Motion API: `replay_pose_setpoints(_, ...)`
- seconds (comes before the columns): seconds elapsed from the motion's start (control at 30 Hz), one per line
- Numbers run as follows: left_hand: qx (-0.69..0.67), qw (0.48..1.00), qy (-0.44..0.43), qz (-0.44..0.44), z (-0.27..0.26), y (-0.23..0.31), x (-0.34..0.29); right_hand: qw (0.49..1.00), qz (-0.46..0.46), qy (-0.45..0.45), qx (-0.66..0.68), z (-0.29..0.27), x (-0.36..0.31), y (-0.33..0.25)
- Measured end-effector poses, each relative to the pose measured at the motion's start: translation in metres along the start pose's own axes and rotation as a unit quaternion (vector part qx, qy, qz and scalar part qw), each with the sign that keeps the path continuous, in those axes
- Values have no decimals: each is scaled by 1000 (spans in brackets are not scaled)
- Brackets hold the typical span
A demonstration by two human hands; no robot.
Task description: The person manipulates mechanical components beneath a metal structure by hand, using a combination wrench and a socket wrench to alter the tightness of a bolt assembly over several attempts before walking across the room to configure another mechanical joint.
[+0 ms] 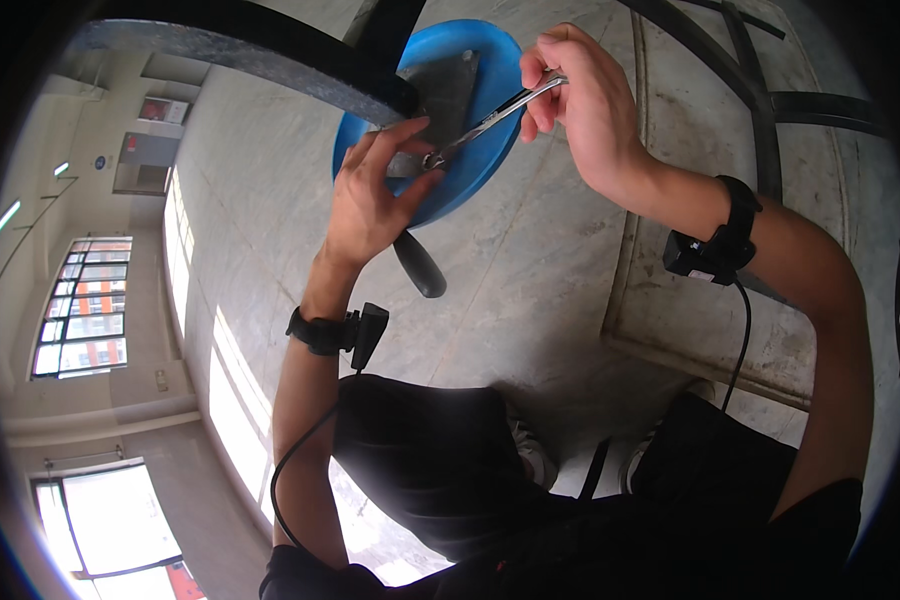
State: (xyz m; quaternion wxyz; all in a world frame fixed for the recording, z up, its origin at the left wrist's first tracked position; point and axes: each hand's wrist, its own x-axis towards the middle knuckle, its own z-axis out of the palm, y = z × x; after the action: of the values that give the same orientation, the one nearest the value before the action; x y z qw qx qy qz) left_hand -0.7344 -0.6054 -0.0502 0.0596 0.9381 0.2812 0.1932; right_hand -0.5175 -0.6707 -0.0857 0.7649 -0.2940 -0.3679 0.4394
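Observation:
My right hand [592, 105] is closed round the upper end of a shiny metal wrench [500, 114], which slants down to the left. My left hand [375, 195] has its thumb and fingers curled about the wrench's lower, ring-shaped end. Exactly what sits inside that ring is too small to make out. Beneath both lies a flat dark-grey metal plate [455, 85], set against a round blue piece [495, 165]. A black beam [300, 65] ends at the plate, just beyond my left fingers. Below the blue piece a black rounded handle-like part [420, 266] sticks out.
Black metal frame bars [767, 140] stand at the upper right, over a pale slab [700, 300] on the grey floor [270, 190]. Cabled black devices [715, 245] are strapped to both my forearms. My bent knees [420, 440] are close below. Windows [85, 305] line the left wall.

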Motion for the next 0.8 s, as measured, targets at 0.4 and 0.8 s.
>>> replay_pose_setpoints(0.4,-67,996,8,-52,0,-1,2,988,-45,-137,-54,-1,-59,1)
replay_pose_setpoints(0.8,-45,998,-38,-20,-4,3,4,918,-131,-328,-180,-5,-84,13)
